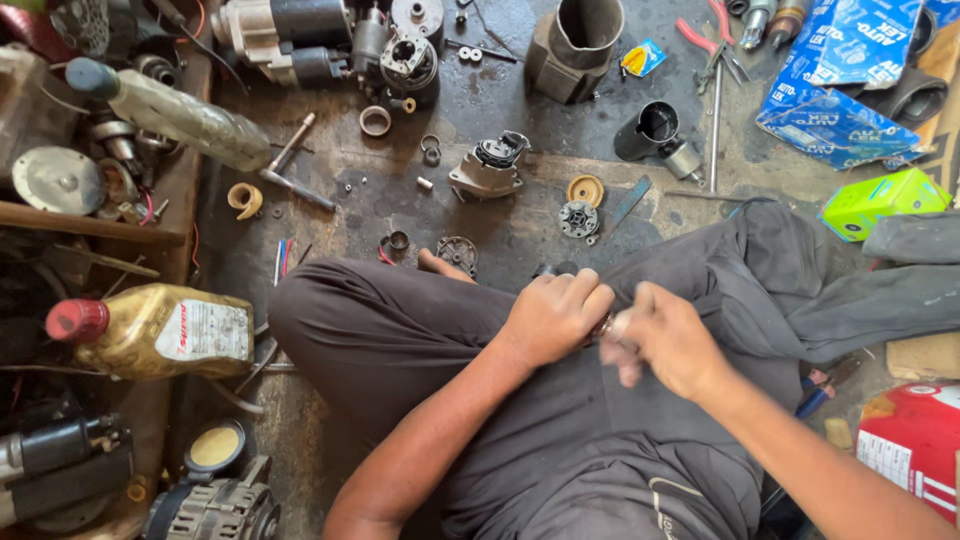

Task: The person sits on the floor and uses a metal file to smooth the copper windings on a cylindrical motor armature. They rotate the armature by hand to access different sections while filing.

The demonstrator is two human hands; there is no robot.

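I sit cross-legged on a dirty concrete floor, dark trousers under my arms. My left hand (552, 315) and my right hand (668, 340) meet above my lap, both closed around a small metal part (610, 325) that shows as a silvery cylinder between the fingers. Most of that part is hidden by my fingers. Just ahead of my knee lie a round dark cover (458, 254), a small gear piece (578, 218) and a tan ring (585, 189).
Starter motor pieces lie ahead: a grey housing (488, 168), a black cylinder (648, 130), a large casing (572, 45). A yellow oil bottle (160, 330) lies left, a plastic bottle (185, 118) far left. Blue boxes (840, 90), a green box (880, 203), red-handled pliers (712, 40) lie right.
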